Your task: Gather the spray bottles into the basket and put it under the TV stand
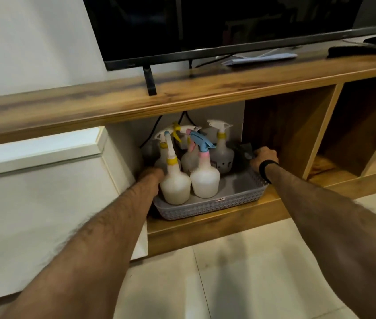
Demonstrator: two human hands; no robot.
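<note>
A grey woven basket point(207, 207) sits on the bottom shelf of the wooden TV stand point(205, 88), in its left compartment. Several white spray bottles stand upright in it; one at the front has a blue trigger and pink collar point(205, 178), another beside it a yellow collar point(175, 183). My left hand point(153, 174) is at the basket's left side, mostly hidden behind the front bottle. My right hand point(264, 157) is closed on the basket's far right rim and wears a black wristband.
A black TV point(205, 26) stands on the stand's top with papers point(258, 58) and a dark remote point(362, 50) to its right. Cables hang behind the bottles. Open wooden compartments lie to the right. A white cabinet point(44, 192) is at the left, pale floor tiles below.
</note>
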